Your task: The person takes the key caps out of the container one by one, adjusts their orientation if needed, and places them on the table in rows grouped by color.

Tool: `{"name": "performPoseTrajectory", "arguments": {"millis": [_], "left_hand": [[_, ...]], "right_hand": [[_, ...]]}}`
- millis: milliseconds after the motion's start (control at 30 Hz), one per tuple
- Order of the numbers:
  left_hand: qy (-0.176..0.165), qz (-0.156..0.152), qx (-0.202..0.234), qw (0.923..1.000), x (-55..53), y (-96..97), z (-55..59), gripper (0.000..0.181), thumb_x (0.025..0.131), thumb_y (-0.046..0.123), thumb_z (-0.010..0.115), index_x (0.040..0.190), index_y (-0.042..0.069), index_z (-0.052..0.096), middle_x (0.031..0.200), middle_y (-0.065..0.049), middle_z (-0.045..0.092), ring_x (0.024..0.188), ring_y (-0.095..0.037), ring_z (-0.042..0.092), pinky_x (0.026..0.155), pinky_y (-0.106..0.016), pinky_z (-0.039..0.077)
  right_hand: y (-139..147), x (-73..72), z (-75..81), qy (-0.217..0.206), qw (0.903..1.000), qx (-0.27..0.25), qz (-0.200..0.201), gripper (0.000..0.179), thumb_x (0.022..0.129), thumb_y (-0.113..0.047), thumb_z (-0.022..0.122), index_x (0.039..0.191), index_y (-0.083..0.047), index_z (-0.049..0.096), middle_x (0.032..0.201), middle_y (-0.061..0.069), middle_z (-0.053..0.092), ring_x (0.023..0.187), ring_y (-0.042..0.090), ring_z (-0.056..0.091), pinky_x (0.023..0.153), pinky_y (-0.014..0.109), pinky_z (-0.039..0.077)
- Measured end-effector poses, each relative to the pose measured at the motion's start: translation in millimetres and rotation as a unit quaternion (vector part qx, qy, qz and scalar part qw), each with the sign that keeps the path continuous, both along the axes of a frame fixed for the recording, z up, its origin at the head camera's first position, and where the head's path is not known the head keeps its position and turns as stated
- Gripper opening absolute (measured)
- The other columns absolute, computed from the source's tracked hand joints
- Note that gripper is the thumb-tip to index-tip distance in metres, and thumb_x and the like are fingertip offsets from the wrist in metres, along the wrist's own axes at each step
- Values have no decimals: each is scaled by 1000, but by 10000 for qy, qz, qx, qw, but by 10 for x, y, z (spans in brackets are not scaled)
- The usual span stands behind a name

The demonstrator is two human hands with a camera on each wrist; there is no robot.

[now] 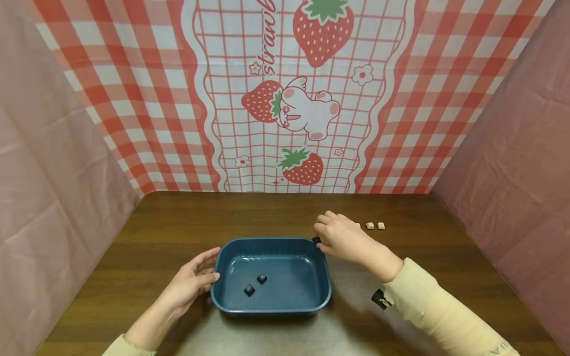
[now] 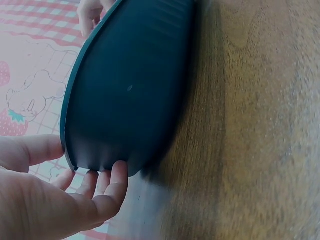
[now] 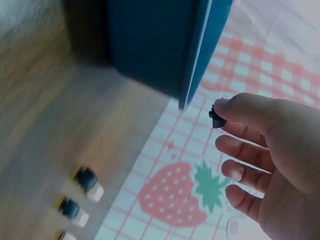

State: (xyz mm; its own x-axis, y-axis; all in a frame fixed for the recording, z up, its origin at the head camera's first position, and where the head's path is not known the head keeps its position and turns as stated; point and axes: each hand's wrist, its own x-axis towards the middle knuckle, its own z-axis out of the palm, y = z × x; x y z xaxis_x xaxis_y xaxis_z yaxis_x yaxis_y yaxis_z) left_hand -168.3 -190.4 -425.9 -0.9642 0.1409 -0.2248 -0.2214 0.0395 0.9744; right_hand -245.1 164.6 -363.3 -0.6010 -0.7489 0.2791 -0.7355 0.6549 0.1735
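A blue rectangular basin (image 1: 271,310) sits on the table, with two dark keycaps (image 1: 261,278) lying on its floor. At its left end my left hand (image 1: 189,282) holds the rim. The left wrist view has the thumb (image 2: 45,149) at the edge and the fingers (image 2: 117,187) against the outer wall. Over the basin's back right corner, my right hand (image 1: 345,237) pinches a black keycap (image 3: 217,115) between thumb and forefinger; its other fingers are loosely bent. Behind that hand is a row of small pale keycaps (image 1: 370,226), partly hidden by it in the head view.
The brown wooden table (image 1: 178,212) ends at a red-checked strawberry cloth (image 1: 285,148) hanging behind. Pink cloths (image 1: 507,148) hang on both sides. A small black device (image 1: 381,299) shows beside the right sleeve.
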Motion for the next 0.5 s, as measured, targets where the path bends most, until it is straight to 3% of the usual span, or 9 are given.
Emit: {"name": "performPoseTrajectory", "arguments": {"millis": [500], "left_hand": [[6, 12, -9, 10000, 3, 6, 2, 60, 88, -5, 54, 144, 5, 35, 141, -24, 40, 112, -27, 51, 81, -34, 51]], "right_hand": [[464, -205, 8, -81, 9981, -446, -428, 19, 71, -18, 80, 84, -11, 67, 83, 1, 59, 80, 20, 52, 67, 36, 46]]}}
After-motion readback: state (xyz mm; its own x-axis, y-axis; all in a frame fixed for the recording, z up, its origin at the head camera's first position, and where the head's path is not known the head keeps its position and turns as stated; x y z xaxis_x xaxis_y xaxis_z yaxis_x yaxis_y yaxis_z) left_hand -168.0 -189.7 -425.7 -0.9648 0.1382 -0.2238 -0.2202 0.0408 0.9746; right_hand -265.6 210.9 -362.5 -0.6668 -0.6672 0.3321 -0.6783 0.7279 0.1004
